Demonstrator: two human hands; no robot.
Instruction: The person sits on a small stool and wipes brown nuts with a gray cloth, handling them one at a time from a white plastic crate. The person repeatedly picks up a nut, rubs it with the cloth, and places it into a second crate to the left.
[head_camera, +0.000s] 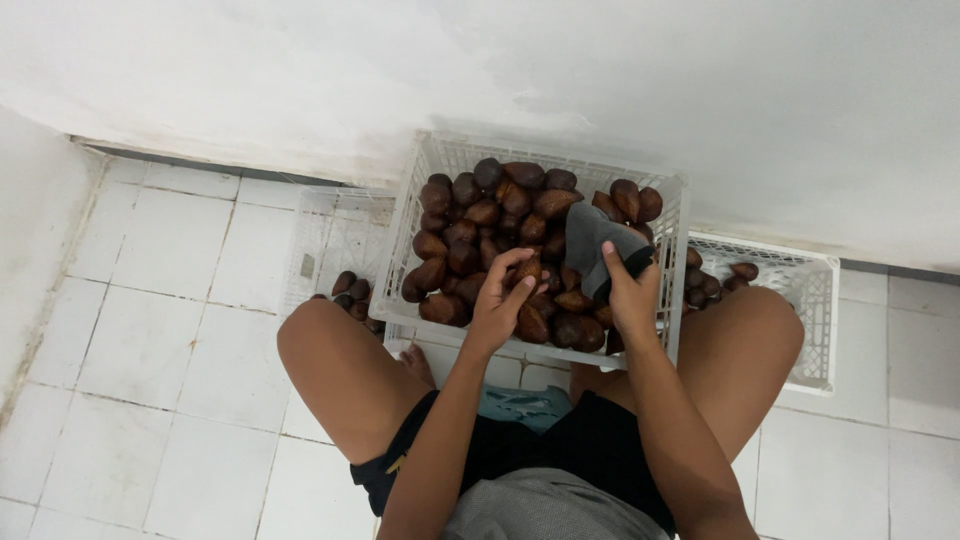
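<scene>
A white plastic crate stands between my knees, heaped with several brown scaly fruits. My left hand reaches into the heap and closes its fingers around one brown fruit near the front. My right hand rests at the crate's front right and grips a dark grey cloth, which drapes over the fruits.
Two lower white crates flank the middle one: one on the left with a few fruits, one on the right with a few more fruits. I sit on a white tiled floor facing a white wall.
</scene>
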